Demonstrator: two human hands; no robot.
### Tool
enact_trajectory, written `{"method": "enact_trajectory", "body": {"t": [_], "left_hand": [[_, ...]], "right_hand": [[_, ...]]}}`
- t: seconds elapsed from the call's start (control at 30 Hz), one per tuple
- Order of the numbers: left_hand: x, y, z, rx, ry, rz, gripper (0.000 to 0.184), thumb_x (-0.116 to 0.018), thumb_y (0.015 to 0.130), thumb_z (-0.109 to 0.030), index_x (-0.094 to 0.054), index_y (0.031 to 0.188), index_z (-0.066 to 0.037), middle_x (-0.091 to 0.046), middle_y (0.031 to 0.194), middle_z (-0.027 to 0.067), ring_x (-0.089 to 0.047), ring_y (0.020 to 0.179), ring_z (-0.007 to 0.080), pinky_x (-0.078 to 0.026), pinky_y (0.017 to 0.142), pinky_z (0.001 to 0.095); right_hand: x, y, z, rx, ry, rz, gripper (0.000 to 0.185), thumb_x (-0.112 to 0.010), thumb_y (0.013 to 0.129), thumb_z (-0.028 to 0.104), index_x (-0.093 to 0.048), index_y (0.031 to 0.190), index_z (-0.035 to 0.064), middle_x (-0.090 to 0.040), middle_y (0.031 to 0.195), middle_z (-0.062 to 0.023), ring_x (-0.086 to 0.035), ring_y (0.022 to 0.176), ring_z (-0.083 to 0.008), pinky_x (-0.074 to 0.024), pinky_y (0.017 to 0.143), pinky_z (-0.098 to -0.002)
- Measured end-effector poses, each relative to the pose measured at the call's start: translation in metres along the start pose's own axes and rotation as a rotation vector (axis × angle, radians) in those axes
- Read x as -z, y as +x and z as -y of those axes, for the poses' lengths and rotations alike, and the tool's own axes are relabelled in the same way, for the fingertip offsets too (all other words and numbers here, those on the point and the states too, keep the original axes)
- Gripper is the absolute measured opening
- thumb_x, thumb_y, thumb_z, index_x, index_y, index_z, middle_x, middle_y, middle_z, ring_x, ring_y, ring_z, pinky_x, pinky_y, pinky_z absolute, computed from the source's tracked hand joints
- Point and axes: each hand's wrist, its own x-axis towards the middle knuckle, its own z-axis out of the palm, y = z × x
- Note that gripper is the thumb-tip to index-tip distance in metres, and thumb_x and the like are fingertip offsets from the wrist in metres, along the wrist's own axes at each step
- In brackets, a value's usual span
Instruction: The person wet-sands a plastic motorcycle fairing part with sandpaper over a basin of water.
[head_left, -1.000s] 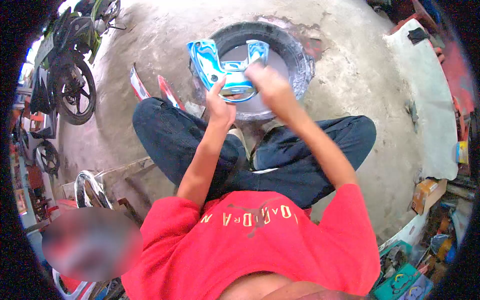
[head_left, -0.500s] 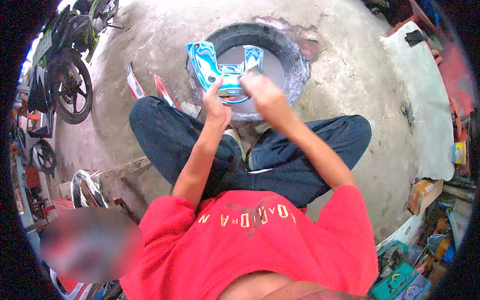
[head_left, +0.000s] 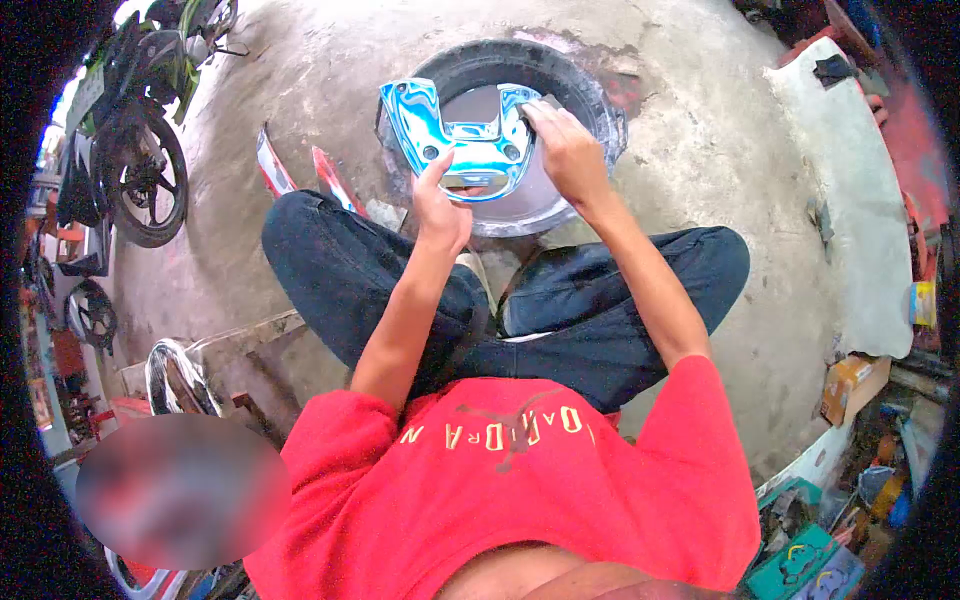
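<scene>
A glossy blue and white motorcycle fairing panel [head_left: 470,150], roughly U-shaped with two upright prongs and round holes, is held over a black rubber tub [head_left: 590,90] with greyish water in it. My left hand [head_left: 440,205] grips the panel's lower left edge, thumb on the front face and fingers behind. My right hand [head_left: 570,150] is closed at the panel's right prong, its fingertips pressed together against the outer edge. Something small and greyish may be under those fingertips, but I cannot make it out.
Two red and white panels [head_left: 335,180] rest on the concrete floor beside my left knee. A motorcycle [head_left: 150,170] stands at far left. On the right are a pale slab [head_left: 860,200], a cardboard box [head_left: 852,388] and a clutter of parts and tools.
My right hand has moved right and slightly up, from the panel's centre-right face to the outer side of the right prong. The panel has shifted slightly right in my left hand.
</scene>
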Motion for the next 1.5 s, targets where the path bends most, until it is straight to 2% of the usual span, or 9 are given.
{"method": "enact_trajectory", "body": {"t": [0.47,0.57,0.63,0.83,0.93,1.13,1.23,1.4,1.5], "left_hand": [[0.012,0.015,0.008,0.06,-0.092,0.046,0.032,-0.061,0.091,-0.014,-0.058,0.123,-0.008,-0.069,0.106,0.0083,-0.071,0.088,0.0236,-0.06,0.061,0.0385],[0.01,0.008,0.008,-0.024,0.085,-0.011,0.036,-0.056,0.094,-0.021,-0.059,0.123,0.0,-0.068,0.117,0.0148,-0.069,0.103,0.0315,-0.058,0.085,0.0494],[0.006,0.007,0.006,-0.009,0.066,0.013,0.036,-0.056,0.094,-0.021,-0.06,0.124,-0.001,-0.067,0.117,0.0148,-0.069,0.102,0.0313,-0.059,0.082,0.0482],[0.004,0.01,0.01,-0.009,0.002,0.007,0.036,-0.056,0.094,-0.023,-0.06,0.123,-0.001,-0.068,0.115,0.0142,-0.069,0.103,0.0305,-0.058,0.085,0.0471],[-0.001,-0.001,0.001,0.002,0.097,-0.041,0.034,-0.057,0.094,-0.022,-0.061,0.122,-0.002,-0.069,0.114,0.0133,-0.069,0.102,0.0285,-0.057,0.086,0.0472],[0.002,0.01,0.007,0.069,-0.127,-0.006,0.033,-0.062,0.091,-0.012,-0.057,0.123,-0.01,-0.067,0.107,0.0074,-0.07,0.093,0.023,-0.06,0.061,0.0364],[0.002,0.005,0.005,-0.005,-0.021,0.041,0.031,-0.061,0.092,-0.014,-0.058,0.123,-0.008,-0.068,0.109,0.0075,-0.071,0.091,0.023,-0.06,0.067,0.0381],[0.006,0.014,0.005,0.115,-0.108,0.034,0.035,-0.062,0.091,-0.013,-0.056,0.126,-0.008,-0.068,0.11,0.0084,-0.07,0.094,0.0246,-0.061,0.068,0.0412],[0.009,0.013,0.013,0.026,-0.041,-0.01,0.035,-0.06,0.092,-0.015,-0.056,0.126,-0.007,-0.068,0.112,0.0101,-0.07,0.094,0.0257,-0.061,0.071,0.0432]], "right_hand": [[0.0,-0.029,0.046,0.289,0.135,-0.021,0.038,-0.052,0.089,0.006,-0.061,0.126,0.0018,-0.065,0.127,-0.0177,-0.063,0.118,-0.032,-0.0481,0.105,-0.0451],[-0.005,-0.015,0.022,0.199,0.108,-0.047,0.039,-0.052,0.089,0.006,-0.061,0.127,0.0011,-0.066,0.127,-0.0177,-0.063,0.119,-0.0323,-0.0475,0.105,-0.0456],[-0.007,0.0,-0.01,0.005,0.093,-0.062,0.043,-0.053,0.087,-0.001,-0.06,0.129,0.001,-0.063,0.132,-0.0193,-0.06,0.123,-0.036,-0.0456,0.107,-0.0468],[-0.009,-0.026,0.033,0.304,0.149,-0.09,0.039,-0.056,0.087,0.005,-0.062,0.125,0.0013,-0.067,0.122,-0.0174,-0.065,0.111,-0.0321,-0.0518,0.096,-0.0433],[-0.012,-0.004,-0.009,0.051,0.013,-0.047,0.039,-0.055,0.087,0.008,-0.062,0.125,0.0007,-0.067,0.124,-0.0178,-0.064,0.116,-0.0309,-0.0504,0.102,-0.0436],[-0.005,-0.026,0.036,0.241,0.134,-0.009,0.038,-0.05,0.091,0.007,-0.061,0.127,-0.0001,-0.065,0.128,-0.0189,-0.063,0.117,-0.0327,-0.0491,0.103,-0.0451],[-0.017,-0.002,-0.017,-0.084,0.072,-0.011,0.041,-0.052,0.089,0.002,-0.061,0.129,0.003,-0.066,0.128,-0.0165,-0.062,0.119,-0.0336,-0.0474,0.106,-0.0441],[-0.007,-0.036,0.035,0.224,0.142,0.027,0.041,-0.051,0.09,0.001,-0.06,0.129,-0.0004,-0.065,0.129,-0.019,-0.062,0.122,-0.0343,-0.0457,0.108,-0.0436],[-0.01,-0.016,0.007,0.061,0.126,-0.062,0.043,-0.054,0.085,0.002,-0.061,0.127,0.0024,-0.067,0.121,-0.0178,-0.064,0.111,-0.0347,-0.0516,0.096,-0.043]]}}
